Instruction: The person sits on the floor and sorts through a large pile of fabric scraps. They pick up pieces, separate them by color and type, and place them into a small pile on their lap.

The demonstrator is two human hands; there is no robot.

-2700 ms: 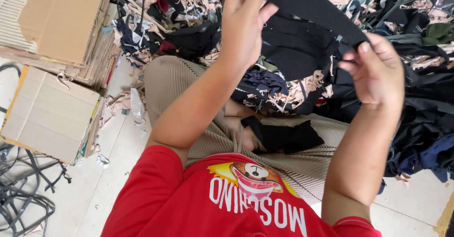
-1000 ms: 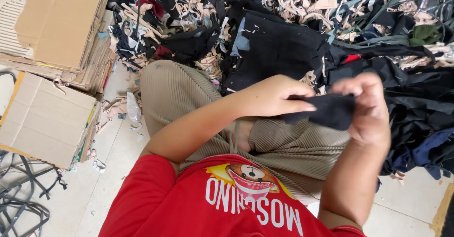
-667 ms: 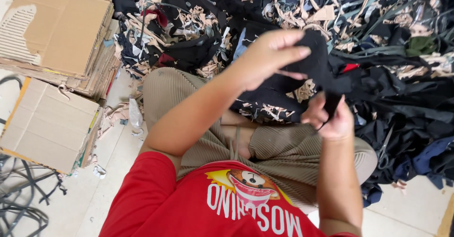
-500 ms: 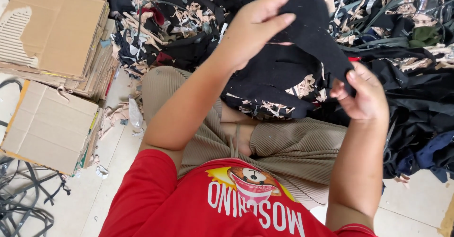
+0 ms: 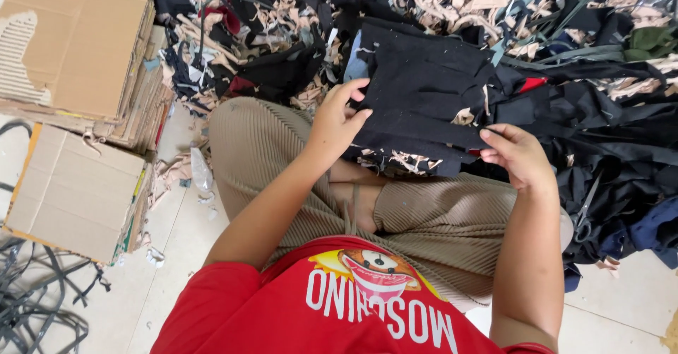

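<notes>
Sitting cross-legged on the floor (image 5: pixel 176 269) here. My left hand (image 5: pixel 337 122) rests on the near left edge of a flat black fabric piece (image 5: pixel 417 96) at the centre of the frame, fingers loosely curled, thumb on top. My right hand (image 5: pixel 518 155) pinches its lower right edge with the fingertips. The piece lies on the heap of dark and beige fabric scraps (image 5: pixel 579 57) across the top. Stacked flattened cardboard (image 5: pixel 70 50) sits upper left, scissors (image 5: pixel 585 213) at right.
</notes>
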